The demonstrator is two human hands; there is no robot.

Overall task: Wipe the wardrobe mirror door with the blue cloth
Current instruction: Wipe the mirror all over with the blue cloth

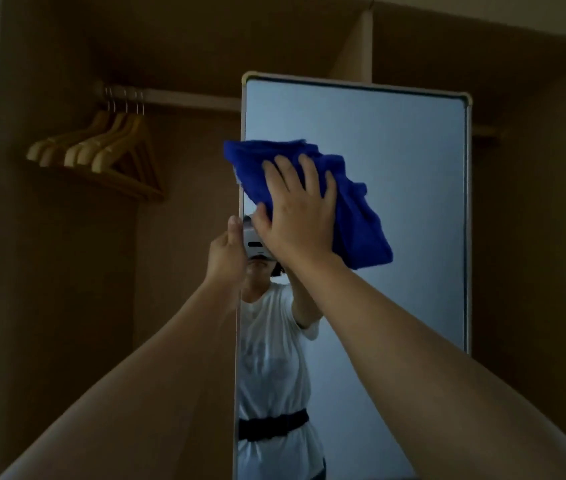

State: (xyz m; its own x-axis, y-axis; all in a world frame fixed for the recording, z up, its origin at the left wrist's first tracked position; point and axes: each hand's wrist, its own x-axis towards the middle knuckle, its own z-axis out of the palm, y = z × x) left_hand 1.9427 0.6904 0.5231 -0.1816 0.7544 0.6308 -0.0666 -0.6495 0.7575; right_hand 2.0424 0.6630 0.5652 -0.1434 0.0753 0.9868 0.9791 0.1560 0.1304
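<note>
We press the blue cloth [312, 199] flat against the mirror door [396, 209] with our right hand [295, 209], fingers spread straight. Our left hand [227, 252] grips the door's left edge.

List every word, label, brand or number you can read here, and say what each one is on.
None can be read.
White shirt reflected in the mirror door: faint marks on the chest, too blurred to read.
Blue cloth, wooden hangers, headset reflection: no text shows.
</note>
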